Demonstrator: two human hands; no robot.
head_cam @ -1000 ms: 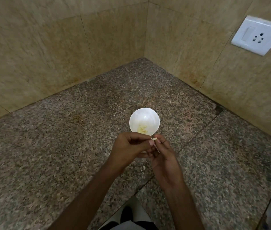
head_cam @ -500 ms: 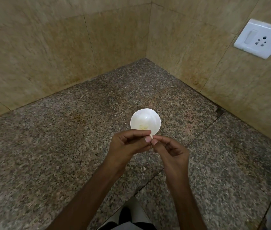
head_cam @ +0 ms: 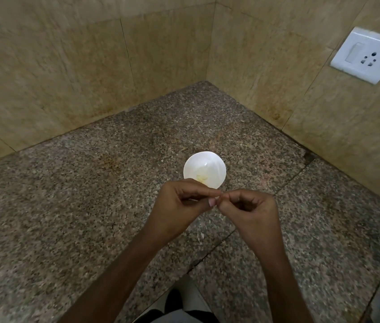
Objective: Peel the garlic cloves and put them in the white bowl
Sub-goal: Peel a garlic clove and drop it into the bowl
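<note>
Left hand [head_cam: 179, 206] and right hand [head_cam: 247, 209] pinching 1 mostly hidden garlic clove [head_cam: 193, 200], fingertips touching, white bowl [head_cam: 218, 163] just beyond on counter [head_cam: 67, 206]

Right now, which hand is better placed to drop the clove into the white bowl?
Probably left: the left hand overlaps the near rim of the white bowl; the right hand sits off to its right, clove hidden in their pinch.

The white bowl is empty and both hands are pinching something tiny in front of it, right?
Not quite. The white bowl is not empty: the head view shows a few pale yellow pieces lying in it. The rest is right: the left hand and the right hand pinch a tiny piece between their fingertips in front of it.
</note>
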